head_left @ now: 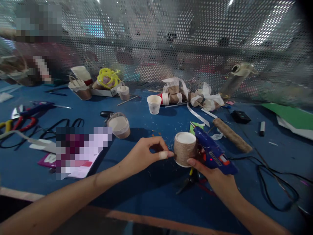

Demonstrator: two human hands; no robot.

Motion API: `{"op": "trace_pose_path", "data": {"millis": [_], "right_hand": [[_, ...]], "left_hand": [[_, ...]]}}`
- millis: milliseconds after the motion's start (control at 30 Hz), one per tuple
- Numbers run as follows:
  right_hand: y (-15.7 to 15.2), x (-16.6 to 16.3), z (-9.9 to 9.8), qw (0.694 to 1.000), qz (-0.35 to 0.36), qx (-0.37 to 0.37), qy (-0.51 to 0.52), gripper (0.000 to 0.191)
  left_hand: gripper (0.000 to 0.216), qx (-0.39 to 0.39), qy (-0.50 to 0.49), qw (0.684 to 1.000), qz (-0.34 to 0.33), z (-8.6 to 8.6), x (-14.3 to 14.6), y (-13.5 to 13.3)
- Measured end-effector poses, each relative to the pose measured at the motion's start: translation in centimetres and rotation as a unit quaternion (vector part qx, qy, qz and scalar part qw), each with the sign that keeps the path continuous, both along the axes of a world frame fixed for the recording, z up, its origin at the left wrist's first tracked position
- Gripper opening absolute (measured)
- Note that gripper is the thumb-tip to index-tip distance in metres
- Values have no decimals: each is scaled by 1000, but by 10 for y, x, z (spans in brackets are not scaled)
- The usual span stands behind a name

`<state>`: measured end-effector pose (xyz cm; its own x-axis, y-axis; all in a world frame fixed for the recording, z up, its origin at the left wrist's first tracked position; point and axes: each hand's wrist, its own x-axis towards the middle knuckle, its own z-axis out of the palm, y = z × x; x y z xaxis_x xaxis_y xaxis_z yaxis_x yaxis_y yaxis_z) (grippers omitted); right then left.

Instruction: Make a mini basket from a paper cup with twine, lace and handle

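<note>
A white paper cup wrapped in brown twine (185, 150) is upright in my right hand (212, 176), the thumb on its front and the fingers hidden behind. My left hand (151, 151) has thumb and index fingertip pinched together at the cup's left side; anything between them is too small to make out. A tape or bandage strip wraps the left thumb. Just right of the cup is a blue glue gun (212, 151), its red light on. Below the cup, pliers (187, 182) are partly covered by my right hand.
A brown twine roll (232, 135) lies at right near black cable (269, 189). A small wrapped bucket (119, 125) and a white paper cup (154, 104) stand beyond my left hand. Red-handled pliers (24, 122) lie at left. A perforated metal screen (146, 42) edges the table's back.
</note>
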<state>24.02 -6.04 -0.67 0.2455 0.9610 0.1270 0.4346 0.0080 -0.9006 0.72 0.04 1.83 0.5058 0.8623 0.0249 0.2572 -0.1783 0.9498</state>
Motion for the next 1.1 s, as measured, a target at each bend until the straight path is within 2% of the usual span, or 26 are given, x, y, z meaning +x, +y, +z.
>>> {"op": "trace_pose_path", "data": {"millis": [100,233,267,400,567,633,733,833,967,1033,1100], "right_hand": [[0,-5,-3,1000,-16,12,-5,60],[-1,-15,-3,999,12,44,16,52],[-2,-17,-3,998,21,53,25,51],[-7,-22,-7,995,37,91,18,53],[-9,-17,-8,995,44,85,1,56],[-7,-14,-5,995,70,60,36,51],[-1,-8,0,988,104,31,114,35],[5,-4,4,982,107,14,157,26],[8,-3,5,987,93,29,127,21],[7,-4,5,989,88,45,107,14],[5,-5,5,990,90,59,89,11]], "left_hand": [[23,-14,-72,996,44,-13,5,4],[46,-70,-116,991,-1,-24,11,-6],[51,-83,-120,989,-10,-25,13,-10],[58,-74,-129,988,32,-26,22,-21],[52,-95,-184,978,39,-25,19,-21],[47,-126,-225,965,36,-25,12,-19],[41,-177,-281,943,32,-24,2,-15],[36,-258,-337,905,30,-22,0,-12],[33,-329,-392,858,46,-19,6,-9],[32,-344,-395,850,57,-20,8,-10],[32,-344,-382,856,60,-22,9,-10]]}}
